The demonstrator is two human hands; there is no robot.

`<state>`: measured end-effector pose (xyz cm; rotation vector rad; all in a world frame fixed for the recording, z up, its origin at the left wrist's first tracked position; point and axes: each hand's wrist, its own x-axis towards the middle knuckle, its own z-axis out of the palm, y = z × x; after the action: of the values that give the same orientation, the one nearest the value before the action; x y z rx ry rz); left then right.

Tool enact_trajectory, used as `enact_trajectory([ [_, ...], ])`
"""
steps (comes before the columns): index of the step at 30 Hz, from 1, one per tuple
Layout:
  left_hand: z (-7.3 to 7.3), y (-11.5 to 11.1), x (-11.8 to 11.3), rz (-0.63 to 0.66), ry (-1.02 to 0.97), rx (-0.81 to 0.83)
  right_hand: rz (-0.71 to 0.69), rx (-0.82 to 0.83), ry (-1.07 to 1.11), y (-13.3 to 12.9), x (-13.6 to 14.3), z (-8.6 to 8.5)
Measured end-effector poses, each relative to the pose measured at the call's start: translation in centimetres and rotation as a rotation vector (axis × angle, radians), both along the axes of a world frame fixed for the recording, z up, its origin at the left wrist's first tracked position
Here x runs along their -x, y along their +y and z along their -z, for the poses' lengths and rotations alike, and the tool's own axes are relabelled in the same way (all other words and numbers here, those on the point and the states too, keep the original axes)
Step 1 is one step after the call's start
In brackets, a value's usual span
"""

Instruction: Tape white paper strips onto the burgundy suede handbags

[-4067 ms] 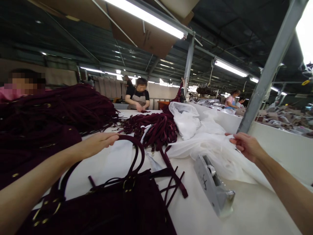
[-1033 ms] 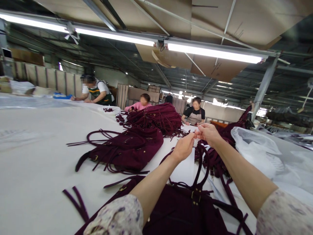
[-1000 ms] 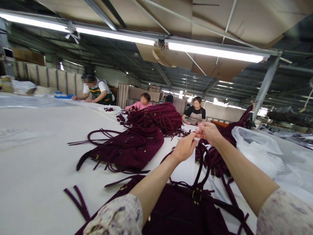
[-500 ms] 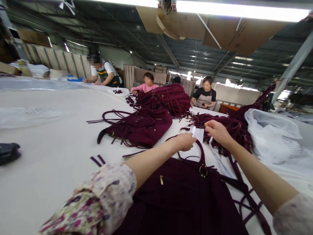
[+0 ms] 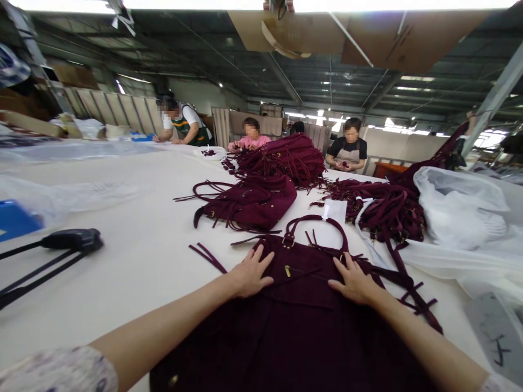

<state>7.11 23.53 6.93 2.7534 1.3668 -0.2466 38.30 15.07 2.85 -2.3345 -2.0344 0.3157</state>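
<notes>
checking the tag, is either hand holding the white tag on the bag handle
No: both the left hand and right hand lie flat on the bag; the tag hangs untouched.

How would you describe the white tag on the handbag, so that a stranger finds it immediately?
On the long white table, find the dark red handbag that lies flat under the left hand and right hand. Follow its curved handle to the far end: the white tag sits there. It is the only small white paper piece on that bag, unlike the big white plastic bags on the right.
</notes>
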Motion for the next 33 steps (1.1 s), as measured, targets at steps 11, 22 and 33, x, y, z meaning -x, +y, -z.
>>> enact_trajectory([
  [11, -3.4, 3.1, -8.0, 0.025, 0.009, 0.138, 0.04, 0.247, 0.198, 0.7, -1.3, -1.3],
  [22, -0.2, 6.7, -19.5, -0.292, -0.153, 0.093, 0.234, -0.145, 0.111, 6.4, -5.0, -2.0],
  [33, 3.3, 9.9, -19.6, -0.132, -0.331, 0.104, 0.409, -0.294, 0.207, 9.3, -5.6, 1.4],
])
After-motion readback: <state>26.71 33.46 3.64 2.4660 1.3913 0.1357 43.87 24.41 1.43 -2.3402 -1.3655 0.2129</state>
